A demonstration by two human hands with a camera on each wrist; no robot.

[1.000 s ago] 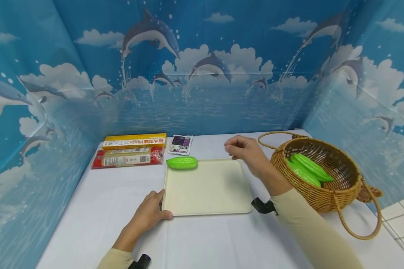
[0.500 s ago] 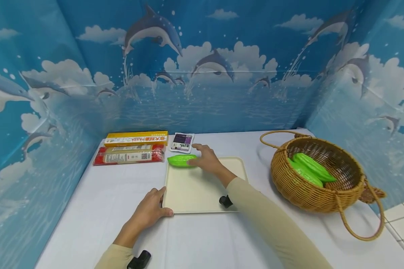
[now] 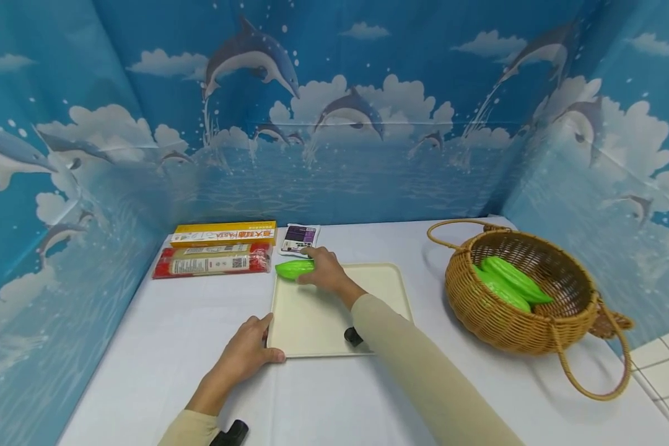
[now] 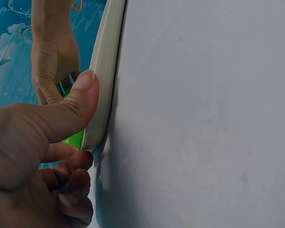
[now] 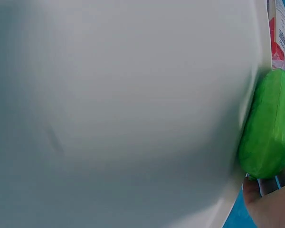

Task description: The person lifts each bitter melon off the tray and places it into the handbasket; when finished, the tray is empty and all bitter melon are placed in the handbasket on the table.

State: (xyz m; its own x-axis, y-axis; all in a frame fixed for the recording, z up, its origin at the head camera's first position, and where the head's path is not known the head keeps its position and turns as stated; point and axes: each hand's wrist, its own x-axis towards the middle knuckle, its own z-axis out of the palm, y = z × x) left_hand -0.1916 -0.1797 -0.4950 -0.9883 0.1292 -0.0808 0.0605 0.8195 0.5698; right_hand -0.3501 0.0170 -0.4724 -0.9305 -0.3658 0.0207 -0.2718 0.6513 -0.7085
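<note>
Head view: right hand (image 3: 326, 271) grips and half hides the green gourd (image 3: 292, 269); left hand (image 3: 248, 354) pinches the tray (image 3: 334, 310) edge.

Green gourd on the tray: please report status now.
Right hand grips green gourd at tray far corner. Left hand holds tray's near edge. Nothing blocking.

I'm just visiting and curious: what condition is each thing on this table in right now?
Left hand: grips the tray's near left corner.
Right hand: grips the green gourd.
Green gourd: lying at the tray's far left corner.
Tray: flat on the table.
Basket: upright, holds two more gourds.
Noodle packs: lying flat, apparently sealed.
</note>
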